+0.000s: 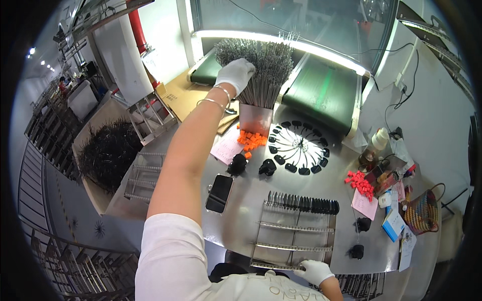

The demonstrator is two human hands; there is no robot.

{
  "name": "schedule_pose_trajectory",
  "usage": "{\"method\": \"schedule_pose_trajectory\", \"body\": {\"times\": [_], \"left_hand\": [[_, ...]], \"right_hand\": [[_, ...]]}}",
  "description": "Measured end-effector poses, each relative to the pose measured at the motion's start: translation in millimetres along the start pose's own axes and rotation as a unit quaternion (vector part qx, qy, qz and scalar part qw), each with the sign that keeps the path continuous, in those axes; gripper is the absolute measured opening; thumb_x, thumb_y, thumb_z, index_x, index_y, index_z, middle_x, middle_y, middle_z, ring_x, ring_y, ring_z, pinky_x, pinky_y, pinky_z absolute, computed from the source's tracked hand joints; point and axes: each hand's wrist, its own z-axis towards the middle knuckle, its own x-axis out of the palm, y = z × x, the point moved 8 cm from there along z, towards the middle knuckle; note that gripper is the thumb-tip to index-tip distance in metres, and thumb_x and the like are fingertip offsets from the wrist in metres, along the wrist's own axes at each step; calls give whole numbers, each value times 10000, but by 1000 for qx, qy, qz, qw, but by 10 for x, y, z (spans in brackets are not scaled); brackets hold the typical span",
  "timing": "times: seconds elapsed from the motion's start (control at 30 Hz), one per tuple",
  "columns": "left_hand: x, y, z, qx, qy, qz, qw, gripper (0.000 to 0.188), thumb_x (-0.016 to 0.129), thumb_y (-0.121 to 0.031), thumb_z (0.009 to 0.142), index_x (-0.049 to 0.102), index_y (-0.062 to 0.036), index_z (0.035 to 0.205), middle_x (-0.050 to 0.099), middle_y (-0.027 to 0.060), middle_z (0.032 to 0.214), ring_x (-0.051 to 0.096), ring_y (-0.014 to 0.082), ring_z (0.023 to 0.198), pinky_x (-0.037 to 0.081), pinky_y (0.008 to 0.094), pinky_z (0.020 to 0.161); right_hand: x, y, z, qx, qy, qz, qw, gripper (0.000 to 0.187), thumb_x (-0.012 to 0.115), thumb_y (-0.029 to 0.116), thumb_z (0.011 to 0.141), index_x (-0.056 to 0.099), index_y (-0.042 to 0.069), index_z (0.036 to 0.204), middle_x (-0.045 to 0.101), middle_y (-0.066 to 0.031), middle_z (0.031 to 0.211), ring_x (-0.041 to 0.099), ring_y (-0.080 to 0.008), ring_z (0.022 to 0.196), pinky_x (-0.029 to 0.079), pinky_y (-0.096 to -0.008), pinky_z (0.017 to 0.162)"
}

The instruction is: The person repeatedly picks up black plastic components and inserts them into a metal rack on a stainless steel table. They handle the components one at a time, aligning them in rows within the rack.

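My left hand [235, 76], in a white glove with its fingers curled, is up against a dense bunch of thin metal wire rods [271, 67]. What the fingers hold is hidden against the bunch. The rods stand upright in a metal holder [255, 119]. My right hand [314, 272], also gloved, grips the near edge of a metal rack [295, 247] in front of me. Black flat-ended pieces [301, 203] line the rack's far bar. Beyond the rack, more black pieces with thin stems lie in a ring [299, 147] under bright light.
A phone [219, 193] lies left of the rack. Orange blocks [252, 140] sit by the holder, red blocks [359, 183] at the right. A spray bottle [376, 143] and woven basket [423, 212] stand farther right. Green conveyor belt [324, 93] behind; bin of black parts [111, 153] left.
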Motion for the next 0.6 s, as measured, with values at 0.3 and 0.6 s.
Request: {"method": "schedule_pose_trajectory", "body": {"times": [0.3,0.6], "left_hand": [[-1504,42,-2082,-57,-506,-315,801,151,524,-132,1104,551,-33,1215,619,69,950,614,137,742,564,255,737],[1434,-571,-4365,-505,-95,-596,617,150,544,-158,1098,510,-118,1238,650,31,896,606,92,609,498,239,529]], "right_hand": [[-413,137,-88,-66,-32,133,988,425,645,442,957,750,68,1130,731,-163,1162,683,-360,1146,544,-451,998],[-1636,1482,1528,-294,-401,-118,859,497,746,320,929,640,78,1350,676,-177,1318,676,-356,1106,559,-450,938]]}}
